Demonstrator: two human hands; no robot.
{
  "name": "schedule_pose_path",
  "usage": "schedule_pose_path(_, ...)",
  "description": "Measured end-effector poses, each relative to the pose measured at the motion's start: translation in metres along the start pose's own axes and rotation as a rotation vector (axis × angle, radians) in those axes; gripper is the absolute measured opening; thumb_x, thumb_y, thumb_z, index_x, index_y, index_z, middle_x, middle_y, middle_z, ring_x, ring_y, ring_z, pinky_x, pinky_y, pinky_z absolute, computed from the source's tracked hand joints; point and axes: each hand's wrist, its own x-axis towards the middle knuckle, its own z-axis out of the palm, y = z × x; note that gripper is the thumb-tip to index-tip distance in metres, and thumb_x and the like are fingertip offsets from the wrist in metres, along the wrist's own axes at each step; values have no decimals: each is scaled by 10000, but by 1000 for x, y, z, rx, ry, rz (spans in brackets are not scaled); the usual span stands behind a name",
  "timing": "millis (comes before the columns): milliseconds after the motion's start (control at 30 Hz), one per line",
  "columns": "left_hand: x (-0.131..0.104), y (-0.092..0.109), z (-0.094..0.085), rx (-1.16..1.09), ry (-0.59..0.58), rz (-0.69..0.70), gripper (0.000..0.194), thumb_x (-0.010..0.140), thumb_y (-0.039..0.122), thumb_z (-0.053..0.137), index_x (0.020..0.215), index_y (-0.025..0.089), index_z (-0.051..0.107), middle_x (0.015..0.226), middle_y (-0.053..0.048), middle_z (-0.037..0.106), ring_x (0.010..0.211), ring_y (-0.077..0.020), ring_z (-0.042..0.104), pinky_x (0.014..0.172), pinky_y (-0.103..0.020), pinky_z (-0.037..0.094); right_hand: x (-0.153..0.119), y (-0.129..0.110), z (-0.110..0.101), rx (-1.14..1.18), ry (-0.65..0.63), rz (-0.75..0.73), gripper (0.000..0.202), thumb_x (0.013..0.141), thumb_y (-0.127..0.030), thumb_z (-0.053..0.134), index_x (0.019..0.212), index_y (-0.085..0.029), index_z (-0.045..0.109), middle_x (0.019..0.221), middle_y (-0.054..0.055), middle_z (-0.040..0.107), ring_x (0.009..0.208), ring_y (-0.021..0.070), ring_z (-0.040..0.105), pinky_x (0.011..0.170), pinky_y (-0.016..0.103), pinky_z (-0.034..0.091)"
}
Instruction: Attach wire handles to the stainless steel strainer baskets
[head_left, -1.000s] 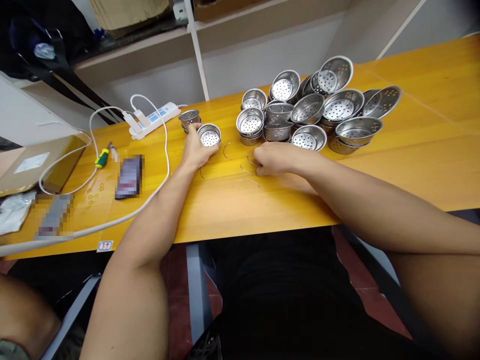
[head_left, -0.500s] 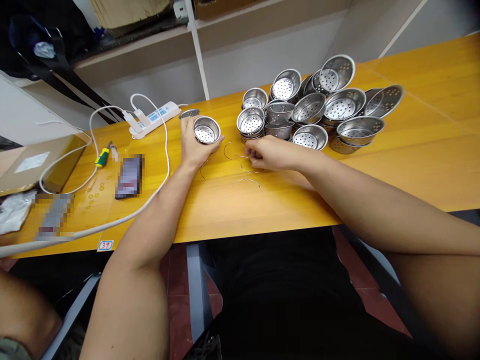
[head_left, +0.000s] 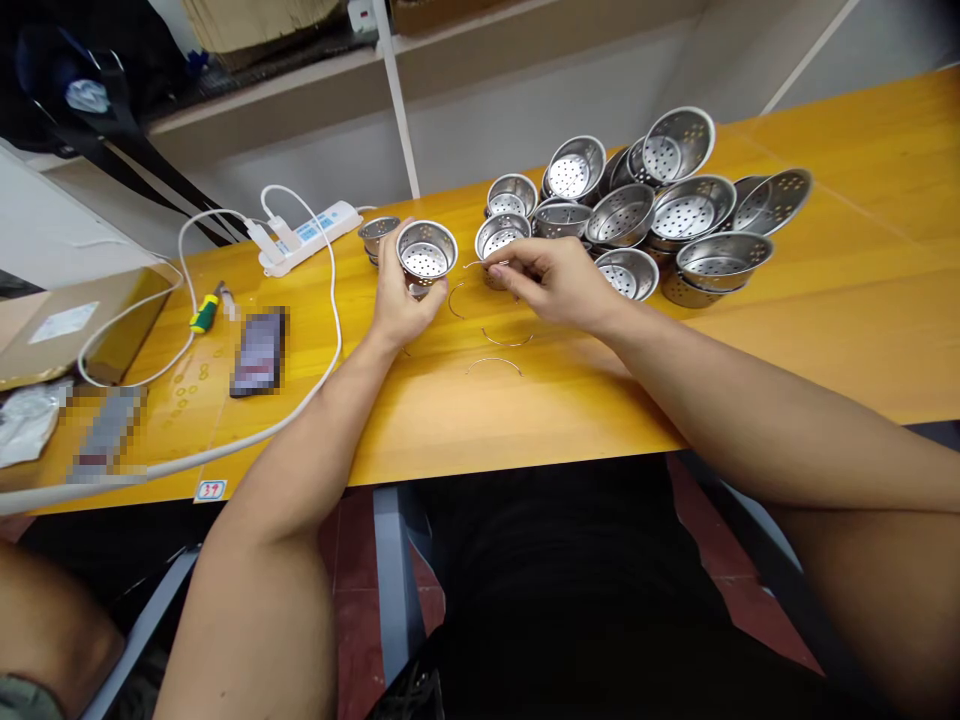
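My left hand (head_left: 396,298) holds a small perforated steel strainer cup (head_left: 426,250) lifted off the yellow table (head_left: 525,410), its open side tilted towards me. My right hand (head_left: 551,282) pinches a thin curved wire handle (head_left: 486,265) just to the right of that cup. More wire handles (head_left: 493,364) lie loose on the table below both hands. Another strainer cup (head_left: 376,231) stands just behind the left hand.
A heap of several steel strainer cups (head_left: 660,215) fills the back right of the table. At the left lie a white power strip (head_left: 306,236) with its cable, a screwdriver (head_left: 204,312), a phone (head_left: 259,352) and a cardboard box (head_left: 75,325).
My left hand lifted the strainer cup off the table and tilted it. My right hand picked a wire handle off the table and raised it towards the cup.
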Motion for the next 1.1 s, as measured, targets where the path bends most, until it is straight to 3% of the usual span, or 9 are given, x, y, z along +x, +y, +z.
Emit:
schedule_pose_path(233, -1, 19, 1, 25, 32, 7, 999, 805, 861, 1083, 1522, 304, 668, 1478, -101, 684, 1518, -390, 708, 1453, -682, 557, 1, -3, 3, 49, 136, -16, 396, 1167, -651, 828, 1224, -263, 881, 748, -5, 625, 646, 186, 497, 649, 379, 457)
schedule_pose_path(433, -7, 24, 14, -98, -25, -17, 1011, 899, 862, 1018, 1613, 325, 545, 1479, -84, 725, 1415, -325, 788, 1334, -591, 639, 4, -10, 13, 78, 180, -38, 329, 1135, -572, 857, 1109, -246, 898, 724, -10, 587, 660, 174, 490, 645, 361, 438)
schedule_pose_path(733, -9, 38, 28, -182, -137, 31, 1137, 831, 928, 1021, 1648, 351, 480, 1525, -85, 733, 1389, -320, 828, 1246, -542, 683, 7, -11, 24, 20, 205, -1, 219, 1123, -450, 847, 1128, -240, 910, 712, -28, 554, 680, 175, 520, 746, 378, 506)
schedule_pose_path(1100, -9, 65, 25, -110, -142, -76, 1042, 845, 884, 1043, 1554, 292, 561, 1454, -92, 803, 1305, -302, 867, 1145, -464, 708, 8, -9, 30, -40, 221, 53, 194, 1070, -286, 826, 1223, -201, 909, 721, -33, 581, 704, 189, 553, 797, 392, 532)
